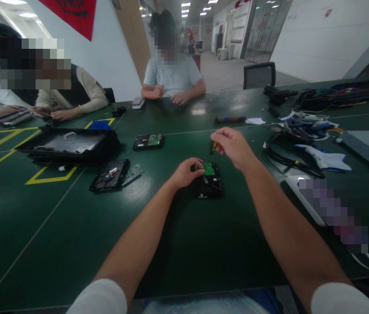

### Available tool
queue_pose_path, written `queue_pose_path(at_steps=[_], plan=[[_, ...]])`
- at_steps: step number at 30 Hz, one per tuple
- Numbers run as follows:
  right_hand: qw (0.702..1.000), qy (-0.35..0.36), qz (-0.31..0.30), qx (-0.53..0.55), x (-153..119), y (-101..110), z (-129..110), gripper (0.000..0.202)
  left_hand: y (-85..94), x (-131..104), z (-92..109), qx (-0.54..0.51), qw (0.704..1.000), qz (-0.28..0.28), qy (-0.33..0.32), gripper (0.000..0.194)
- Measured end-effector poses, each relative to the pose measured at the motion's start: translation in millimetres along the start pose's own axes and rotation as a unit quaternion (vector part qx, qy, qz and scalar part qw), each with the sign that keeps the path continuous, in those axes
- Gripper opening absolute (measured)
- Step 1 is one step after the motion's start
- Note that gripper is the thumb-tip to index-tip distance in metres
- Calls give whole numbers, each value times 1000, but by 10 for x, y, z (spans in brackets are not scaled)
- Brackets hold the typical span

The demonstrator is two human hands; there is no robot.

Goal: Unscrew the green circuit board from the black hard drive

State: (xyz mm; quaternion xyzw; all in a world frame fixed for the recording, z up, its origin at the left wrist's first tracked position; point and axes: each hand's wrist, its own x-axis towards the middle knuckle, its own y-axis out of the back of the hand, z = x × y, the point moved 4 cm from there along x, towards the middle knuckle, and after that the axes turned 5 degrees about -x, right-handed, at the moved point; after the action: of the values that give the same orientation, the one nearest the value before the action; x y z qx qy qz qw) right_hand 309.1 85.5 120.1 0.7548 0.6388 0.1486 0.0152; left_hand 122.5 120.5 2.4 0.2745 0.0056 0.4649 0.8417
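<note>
A black hard drive with a green circuit board lies flat on the table in front of me. My left hand grips its left side, the thumb on the board's edge and the fingers curled over the far end. Above the drive's far right corner, my right hand pinches a small yellow-and-dark screwdriver pointing down. Its tip is blurred, and I cannot tell whether it touches anything. A few tiny bits, perhaps screws, lie just right of the screwdriver.
Another hard drive lies farther off, left of centre. To the left are an opened black casing, a loose circuit board and black trays. Cables, a phone and a grey box are at right. People sit across the table.
</note>
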Motion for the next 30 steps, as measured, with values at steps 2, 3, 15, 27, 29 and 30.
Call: queue_pose_path(at_steps=[2, 3, 15, 27, 29, 30], plan=[[1000, 1, -3, 0, 9, 1, 2, 13, 1, 0, 3, 0, 1000, 0, -2, 13], [1000, 5, -4, -3, 13, 2, 2, 12, 0, 0, 5, 0, 1000, -1, -2, 13], [1000, 23, -4, 1, -4, -3, -2, 19, 5, -5, 29, 0, 1000, -4, -3, 12], [1000, 11, -11, -9, -8, -9, 22, 23, 3, -9, 44, 2, 1000, 0, 4, 11], [999, 25, -39, 2, -20, -39, 3, 27, 2, -8, 42, 3, 1000, -2, -2, 11], [998, 29, -48, 7, -25, -51, -3, 30, 1, -6, 41, 3, 1000, -3, -5, 11]])
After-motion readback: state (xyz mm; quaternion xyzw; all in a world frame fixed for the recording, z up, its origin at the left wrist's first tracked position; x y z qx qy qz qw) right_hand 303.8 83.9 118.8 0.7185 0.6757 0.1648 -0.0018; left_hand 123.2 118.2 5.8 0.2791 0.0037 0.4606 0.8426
